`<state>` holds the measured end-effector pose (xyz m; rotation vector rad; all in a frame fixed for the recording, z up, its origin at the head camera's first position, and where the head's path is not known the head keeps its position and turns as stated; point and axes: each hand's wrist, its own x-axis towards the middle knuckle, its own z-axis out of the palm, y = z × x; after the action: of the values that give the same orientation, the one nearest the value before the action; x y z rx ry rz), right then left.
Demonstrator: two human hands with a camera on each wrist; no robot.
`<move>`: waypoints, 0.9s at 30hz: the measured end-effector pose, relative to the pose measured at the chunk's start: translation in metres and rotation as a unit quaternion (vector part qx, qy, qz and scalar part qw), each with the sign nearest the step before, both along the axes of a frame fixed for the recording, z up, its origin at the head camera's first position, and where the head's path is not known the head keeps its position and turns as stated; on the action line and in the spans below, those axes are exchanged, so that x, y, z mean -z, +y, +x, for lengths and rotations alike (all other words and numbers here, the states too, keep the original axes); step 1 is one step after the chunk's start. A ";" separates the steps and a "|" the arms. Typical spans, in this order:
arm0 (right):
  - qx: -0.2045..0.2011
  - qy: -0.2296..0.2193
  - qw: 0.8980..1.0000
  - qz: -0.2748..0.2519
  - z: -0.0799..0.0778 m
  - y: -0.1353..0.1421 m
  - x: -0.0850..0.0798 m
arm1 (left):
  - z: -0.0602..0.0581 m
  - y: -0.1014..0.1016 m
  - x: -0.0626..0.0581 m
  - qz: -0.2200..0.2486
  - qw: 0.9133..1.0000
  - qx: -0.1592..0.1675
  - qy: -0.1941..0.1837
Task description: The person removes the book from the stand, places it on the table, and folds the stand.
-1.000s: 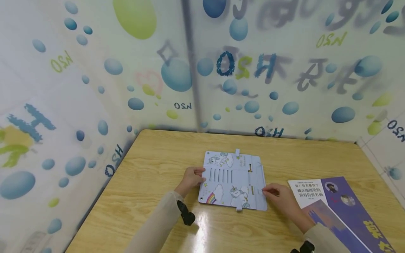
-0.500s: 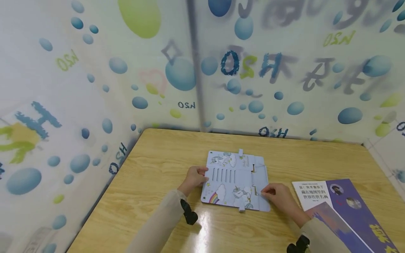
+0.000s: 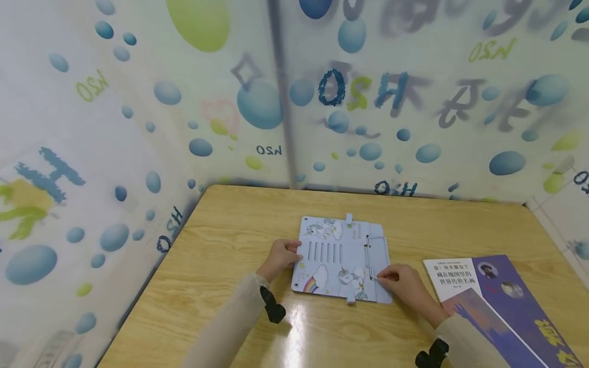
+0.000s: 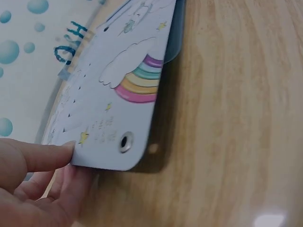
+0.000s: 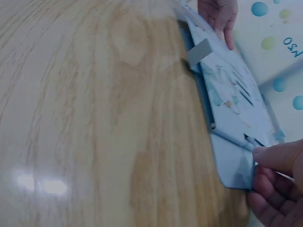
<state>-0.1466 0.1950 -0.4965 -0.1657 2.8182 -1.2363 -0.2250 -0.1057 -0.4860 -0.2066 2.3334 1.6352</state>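
Note:
A pale blue book stand with unicorn and rainbow pictures lies face up on the wooden table. My left hand grips its left edge, thumb on top and fingers beneath, as the left wrist view shows near the corner with the metal eyelet. At the other end, my right hand pinches a thin wire bracket that stands out from two slots. In the right wrist view, the thumb covers the pinched part. Small clips stick out at the stand's near and far edges.
A purple and white book lies on the right of the table, partly behind my right forearm. Walls printed with blue bubbles stand along the table's back and left sides.
My right thumb and fingers have moved slightly, and the wire bracket now shows raised from the stand's slots. The left hand keeps its place on the left edge.

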 end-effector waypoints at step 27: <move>-0.144 -0.053 0.987 -0.043 0.024 -0.039 0.003 | -0.073 0.112 -0.007 -0.080 0.980 0.161 0.085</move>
<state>-0.1226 0.1556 -0.4991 -0.4775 2.5395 -1.2586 -0.2981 0.0060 -0.4792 0.2772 2.4653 1.3564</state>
